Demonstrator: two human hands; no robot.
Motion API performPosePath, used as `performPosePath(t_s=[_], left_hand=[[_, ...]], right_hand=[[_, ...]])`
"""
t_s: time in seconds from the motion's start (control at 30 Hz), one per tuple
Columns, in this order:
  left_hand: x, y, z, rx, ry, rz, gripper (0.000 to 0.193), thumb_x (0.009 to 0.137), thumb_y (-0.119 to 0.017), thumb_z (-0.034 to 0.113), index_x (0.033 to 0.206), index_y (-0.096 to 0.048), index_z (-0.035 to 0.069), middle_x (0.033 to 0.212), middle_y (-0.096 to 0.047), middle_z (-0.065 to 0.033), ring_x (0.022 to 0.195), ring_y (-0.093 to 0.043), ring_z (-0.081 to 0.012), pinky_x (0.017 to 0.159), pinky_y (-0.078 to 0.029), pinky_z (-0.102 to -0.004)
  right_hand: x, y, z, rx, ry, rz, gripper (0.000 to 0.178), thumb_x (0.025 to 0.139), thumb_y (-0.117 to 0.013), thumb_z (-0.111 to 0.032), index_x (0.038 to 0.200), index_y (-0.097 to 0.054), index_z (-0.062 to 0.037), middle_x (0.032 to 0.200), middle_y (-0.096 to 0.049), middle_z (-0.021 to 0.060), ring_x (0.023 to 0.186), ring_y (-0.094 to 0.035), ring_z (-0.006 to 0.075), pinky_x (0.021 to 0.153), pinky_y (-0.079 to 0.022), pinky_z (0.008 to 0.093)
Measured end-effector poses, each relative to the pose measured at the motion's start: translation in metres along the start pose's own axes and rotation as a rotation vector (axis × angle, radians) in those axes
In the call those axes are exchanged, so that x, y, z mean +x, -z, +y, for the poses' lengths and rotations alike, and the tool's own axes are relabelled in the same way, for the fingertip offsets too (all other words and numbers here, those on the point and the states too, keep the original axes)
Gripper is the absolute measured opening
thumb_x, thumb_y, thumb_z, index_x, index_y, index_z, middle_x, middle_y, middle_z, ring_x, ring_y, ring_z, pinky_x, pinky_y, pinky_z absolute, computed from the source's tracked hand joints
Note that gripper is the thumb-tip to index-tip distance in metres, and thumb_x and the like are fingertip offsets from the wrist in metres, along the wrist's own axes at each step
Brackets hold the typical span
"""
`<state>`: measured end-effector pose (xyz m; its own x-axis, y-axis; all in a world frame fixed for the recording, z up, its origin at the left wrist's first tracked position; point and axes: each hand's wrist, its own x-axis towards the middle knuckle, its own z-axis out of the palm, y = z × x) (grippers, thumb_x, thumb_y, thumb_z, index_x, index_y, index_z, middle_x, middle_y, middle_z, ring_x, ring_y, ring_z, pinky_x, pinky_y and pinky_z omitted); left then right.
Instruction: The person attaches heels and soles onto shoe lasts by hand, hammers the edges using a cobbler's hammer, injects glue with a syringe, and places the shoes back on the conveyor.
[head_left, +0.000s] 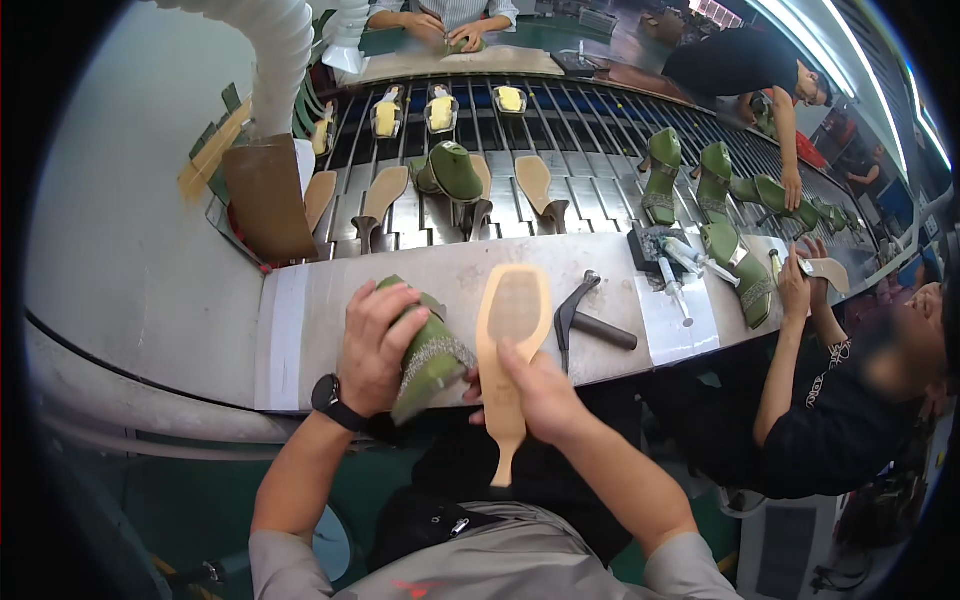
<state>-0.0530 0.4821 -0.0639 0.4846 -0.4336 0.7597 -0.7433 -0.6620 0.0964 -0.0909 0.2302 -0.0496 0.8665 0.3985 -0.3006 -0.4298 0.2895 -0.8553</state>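
Observation:
In my left hand (375, 345), which wears a dark wristwatch, is a green shoe (432, 365) with a glittery band. The fingers wrap over its upper side, and its toe tilts down toward me. Right beside it, my right hand (548, 392) grips a beige shoe sole (515, 300), thumb on its face and fingers behind. The sole's wide end points away from me and its narrow end toward me. Sole and shoe are close together over the front edge of the metal worktop (330, 330). A dark-handled hammer (590, 318) lies to the right of the sole.
Syringes (680, 270) lie by a black block. Green shoes (740, 270) stand farther right, near a co-worker (800, 400) holding a sole. Heeled soles (385, 190) and yellow-topped pieces (440, 110) sit on the conveyor (560, 130). A white hose (280, 70) hangs at left.

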Motion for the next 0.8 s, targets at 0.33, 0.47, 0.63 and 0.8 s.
performPosePath(t_s=[0.33, 0.47, 0.63, 0.8], left_hand=[[0.035, -0.019, -0.030, -1.008, 0.765, 0.201, 0.039, 0.088, -0.081, 0.019, 0.119, -0.065, 0.001, 0.109, -0.070, -0.0040, 0.100, -0.066, -0.0140, 0.090, -0.054, -0.0331], [0.036, -0.042, -0.056, -1.190, 0.765, 0.206, 0.050, 0.091, -0.075, 0.027, 0.131, -0.064, -0.001, 0.117, -0.071, -0.0063, 0.107, -0.066, -0.0148, 0.096, -0.052, -0.0324], [0.034, -0.055, -0.071, -1.350, 0.770, 0.184, 0.073, 0.093, -0.067, 0.039, 0.150, -0.049, -0.002, 0.134, -0.066, -0.0213, 0.124, -0.065, -0.0289, 0.111, -0.049, -0.0426], [0.027, -0.056, -0.061, -1.410, 0.834, 0.178, 0.078, 0.095, -0.063, 0.039, 0.157, -0.038, -0.002, 0.138, -0.063, -0.0235, 0.128, -0.063, -0.0301, 0.113, -0.047, -0.0419]], right_hand=[[0.089, 0.069, -0.047, -1.467, 0.511, 0.556, 0.064, 0.087, -0.083, -0.028, 0.135, -0.056, 0.0041, 0.104, -0.068, 0.0214, 0.095, -0.069, 0.0373, 0.087, -0.057, 0.0452], [0.074, 0.063, -0.038, -1.051, 0.690, 0.533, 0.054, 0.096, -0.076, -0.025, 0.136, -0.057, 0.0061, 0.113, -0.071, 0.0194, 0.106, -0.069, 0.0317, 0.095, -0.055, 0.0429], [0.052, 0.032, -0.027, -0.398, 0.406, 0.042, 0.039, 0.112, -0.055, -0.028, 0.124, -0.065, 0.0080, 0.103, -0.074, 0.0147, 0.092, -0.070, 0.0179, 0.085, -0.056, 0.0300], [0.056, 0.040, -0.008, 0.093, 0.506, 0.037, 0.050, 0.111, -0.050, -0.039, 0.108, -0.066, 0.0086, 0.072, -0.065, 0.0115, 0.059, -0.056, 0.0128, 0.056, -0.045, 0.0270]])
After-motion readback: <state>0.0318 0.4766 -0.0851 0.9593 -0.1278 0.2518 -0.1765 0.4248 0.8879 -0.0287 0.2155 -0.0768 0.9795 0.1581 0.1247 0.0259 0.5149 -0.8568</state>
